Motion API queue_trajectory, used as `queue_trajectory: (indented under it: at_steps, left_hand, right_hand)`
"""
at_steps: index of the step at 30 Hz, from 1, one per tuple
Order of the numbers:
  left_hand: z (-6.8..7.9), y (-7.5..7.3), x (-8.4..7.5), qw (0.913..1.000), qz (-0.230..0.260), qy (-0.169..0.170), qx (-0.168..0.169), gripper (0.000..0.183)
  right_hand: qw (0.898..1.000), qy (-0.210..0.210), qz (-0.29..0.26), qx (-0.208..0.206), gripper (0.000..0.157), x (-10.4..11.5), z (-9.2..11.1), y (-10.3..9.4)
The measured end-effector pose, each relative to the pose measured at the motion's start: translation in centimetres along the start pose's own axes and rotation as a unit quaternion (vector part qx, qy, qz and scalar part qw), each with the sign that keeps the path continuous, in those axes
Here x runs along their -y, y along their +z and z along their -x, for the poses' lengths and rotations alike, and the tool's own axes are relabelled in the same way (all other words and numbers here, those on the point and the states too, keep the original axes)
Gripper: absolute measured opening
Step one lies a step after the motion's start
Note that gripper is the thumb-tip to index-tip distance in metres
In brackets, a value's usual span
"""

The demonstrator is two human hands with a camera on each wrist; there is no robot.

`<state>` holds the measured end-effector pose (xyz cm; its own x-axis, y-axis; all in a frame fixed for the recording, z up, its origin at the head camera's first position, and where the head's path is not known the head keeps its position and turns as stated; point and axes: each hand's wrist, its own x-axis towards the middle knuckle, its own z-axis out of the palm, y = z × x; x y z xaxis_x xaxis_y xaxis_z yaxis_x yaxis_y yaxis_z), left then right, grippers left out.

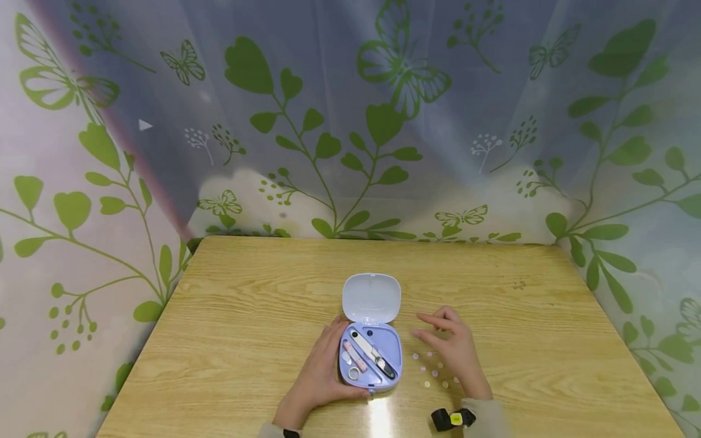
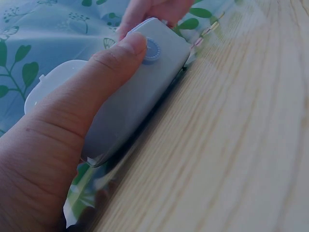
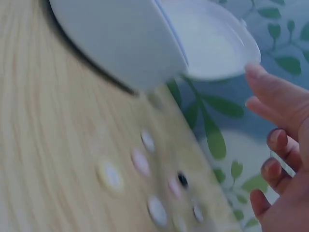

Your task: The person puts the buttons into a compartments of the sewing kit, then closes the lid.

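A lilac sewing kit box (image 1: 389,347) stands on the table with its white lid (image 1: 372,297) raised at the back. My left hand (image 1: 323,371) grips its left side, and in the left wrist view the thumb (image 2: 116,60) presses beside the round front catch (image 2: 152,50). Inside lie thread snips (image 1: 372,353), a pink-and-white roll (image 1: 355,356), a metal ring (image 1: 353,373) and a dark button (image 1: 369,333) in the rear compartment. To the right of the box hovers my right hand (image 1: 454,347), thumb and forefinger apart with nothing between them.
Several small pale buttons (image 1: 435,373) lie scattered on the wooden table (image 1: 246,286) right of the box, below the right hand. A black one (image 3: 182,180) shows among them in the right wrist view. A patterned curtain (image 1: 328,121) hangs behind the table's far edge.
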<state>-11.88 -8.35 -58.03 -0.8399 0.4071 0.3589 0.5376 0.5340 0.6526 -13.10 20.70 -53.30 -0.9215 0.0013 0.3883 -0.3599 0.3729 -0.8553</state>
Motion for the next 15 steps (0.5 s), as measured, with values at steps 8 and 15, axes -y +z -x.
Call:
queue_trajectory:
  at_steps: [8, 15]
  left_hand:
    - [0.0, 0.0, -0.1, 1.0000, -0.003, -0.005, 0.004, 0.128]
    - [0.0, -0.1, -0.1, 1.0000, -0.002, -0.001, 0.000, 0.127]
  right_hand:
    - [0.998, 0.048, -0.017, 0.040, 0.037, -2.2, 0.7, -2.3]
    - [0.993, 0.098, -0.032, 0.063, 0.036, -3.0, 0.8, -2.7]
